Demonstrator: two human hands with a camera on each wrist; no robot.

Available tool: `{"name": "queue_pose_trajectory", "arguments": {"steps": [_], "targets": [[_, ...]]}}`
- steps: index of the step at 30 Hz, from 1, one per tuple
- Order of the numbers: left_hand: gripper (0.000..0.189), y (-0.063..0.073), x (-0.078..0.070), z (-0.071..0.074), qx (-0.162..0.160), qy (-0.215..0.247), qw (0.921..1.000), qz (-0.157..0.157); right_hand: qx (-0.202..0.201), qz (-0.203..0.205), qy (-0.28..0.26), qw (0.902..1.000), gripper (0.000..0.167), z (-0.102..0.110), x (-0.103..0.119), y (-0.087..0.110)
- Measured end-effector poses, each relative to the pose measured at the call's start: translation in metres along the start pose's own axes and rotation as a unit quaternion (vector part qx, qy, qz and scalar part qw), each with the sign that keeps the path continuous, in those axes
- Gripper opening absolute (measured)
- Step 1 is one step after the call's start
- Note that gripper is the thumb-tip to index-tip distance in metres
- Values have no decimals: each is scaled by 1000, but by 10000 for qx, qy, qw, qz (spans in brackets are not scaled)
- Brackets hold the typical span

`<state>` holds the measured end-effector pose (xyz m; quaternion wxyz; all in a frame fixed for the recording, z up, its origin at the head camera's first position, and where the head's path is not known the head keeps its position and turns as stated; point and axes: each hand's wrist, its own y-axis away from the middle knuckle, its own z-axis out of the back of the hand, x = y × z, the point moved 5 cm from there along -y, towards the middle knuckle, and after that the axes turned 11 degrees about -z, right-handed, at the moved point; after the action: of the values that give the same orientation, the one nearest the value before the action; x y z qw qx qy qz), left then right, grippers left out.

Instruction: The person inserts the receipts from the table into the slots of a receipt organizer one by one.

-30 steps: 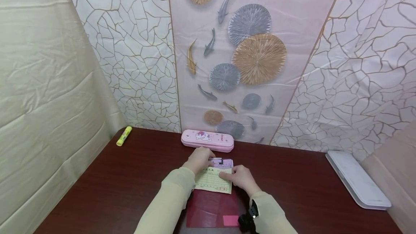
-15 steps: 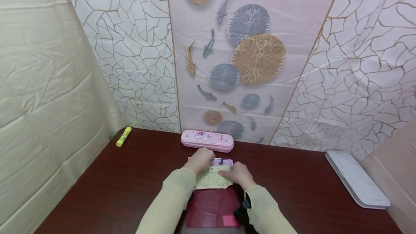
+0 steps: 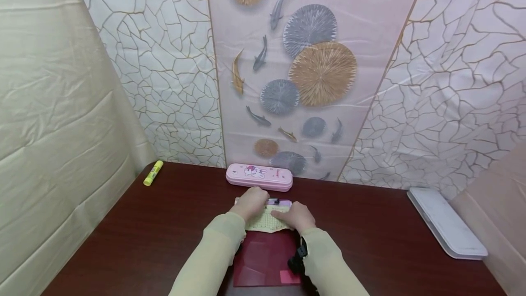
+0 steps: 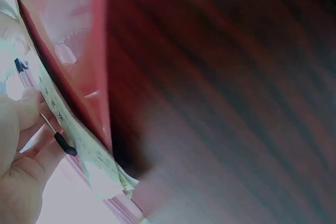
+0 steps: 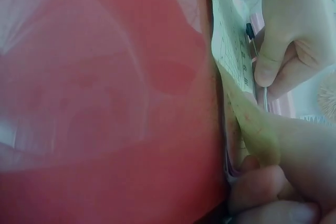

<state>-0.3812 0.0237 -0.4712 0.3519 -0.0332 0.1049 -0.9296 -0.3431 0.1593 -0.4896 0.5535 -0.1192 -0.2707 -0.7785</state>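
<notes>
A dark red translucent clipboard (image 3: 263,255) lies in front of the person, with a pink patch at its near right corner. My left hand (image 3: 252,203) grips the thin metal clip (image 3: 273,201) at its far end, thumb on the wire bar; the bar's black tip (image 4: 65,144) shows in the left wrist view. Pale green printed slips (image 3: 267,221) lie at that far end, bowed and lifted along the near edge. My right hand (image 3: 297,217) pinches their right side, thumb on top and fingers beneath. A lilac sheet (image 3: 285,203) peeks out beyond them.
Behind the clipboard stands a pink pencil case (image 3: 259,177) with a rabbit picture. A yellow glue stick (image 3: 153,173) lies at the table's far left corner. On the right is a flat white case (image 3: 445,223). A patterned cloth (image 3: 324,76) hangs behind the dark wooden table (image 3: 370,236).
The right hand has moved away from the body, toward the clip, carrying the slips with it. Their near edge has bowed and more of the red board shows. The left hand stays at the clip.
</notes>
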Motion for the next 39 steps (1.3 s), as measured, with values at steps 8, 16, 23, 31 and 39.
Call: {"name": "queue_pose_trajectory", "arguments": {"steps": [8, 16, 23, 31, 39], "targets": [[17, 1, 3, -1, -358, -214, 9987, -304, 86, -103, 125, 9998, 49, 0, 6, -2], [22, 3, 2, 0, -189, -249, 9991, -295, 46, -315, 217, 9993, 49, -2, 8, -3], [8, 5, 0, -1, 121, -101, 9999, -15, 80, -69, -53, 9999, 45, 1, 4, 3], [5, 4, -2, 1, 248, -54, 9995, 182, 523, 154, -727, 9959, 43, -1, -11, -1], [6, 4, 1, 7, 206, 425, 9972, 576, 792, 298, -533, 9950, 38, 4, -19, 6]]}}
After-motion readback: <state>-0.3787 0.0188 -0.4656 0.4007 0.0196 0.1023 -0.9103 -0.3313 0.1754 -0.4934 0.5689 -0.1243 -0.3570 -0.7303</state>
